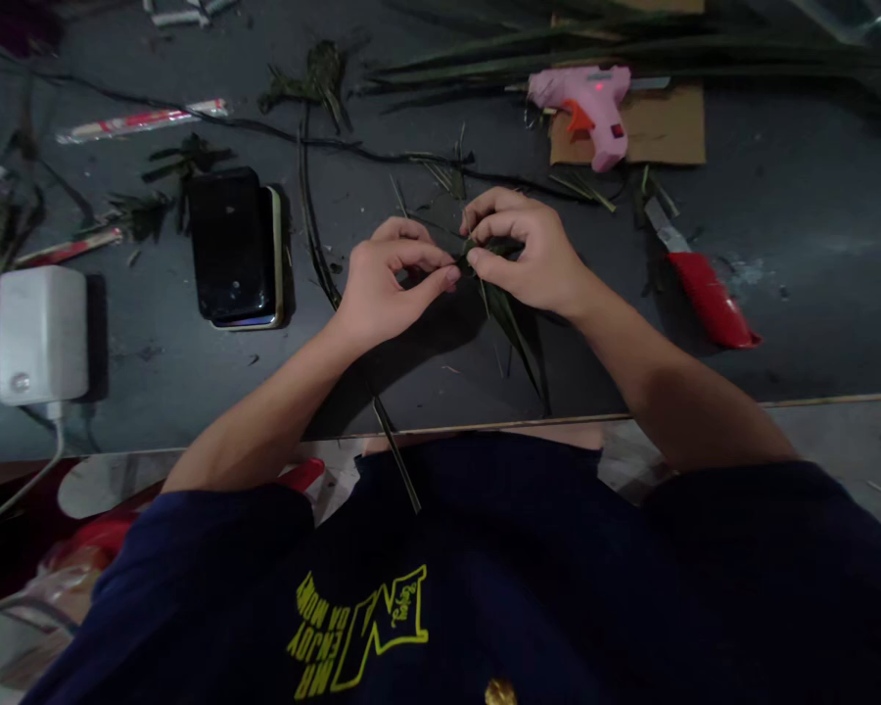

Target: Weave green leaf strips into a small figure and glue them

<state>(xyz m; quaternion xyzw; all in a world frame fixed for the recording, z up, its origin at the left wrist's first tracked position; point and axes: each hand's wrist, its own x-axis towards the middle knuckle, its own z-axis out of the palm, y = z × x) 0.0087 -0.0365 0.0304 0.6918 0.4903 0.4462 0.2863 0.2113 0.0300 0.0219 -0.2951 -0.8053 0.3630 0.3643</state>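
Both hands meet over the middle of the dark table, working on a green leaf strip [510,323] whose pointed ends hang toward the table's front edge. My left hand [400,274] pinches the strip between thumb and fingertips. Just to its right, my right hand [525,245] grips the same leaf piece with thumb and fingers bent around it. The part between the fingertips is folded or knotted, but its exact shape is mostly hidden. Thin leaf slivers [440,176] lie just beyond the hands.
A pink glue gun [594,108] with a lit red light rests on cardboard [668,127]. Right of the hands lies a red-handled blade [712,299]. Stacked phones [231,245] and a white charger [42,333] are at left. Long leaves [470,64] and a black cable [264,125] cross the back.
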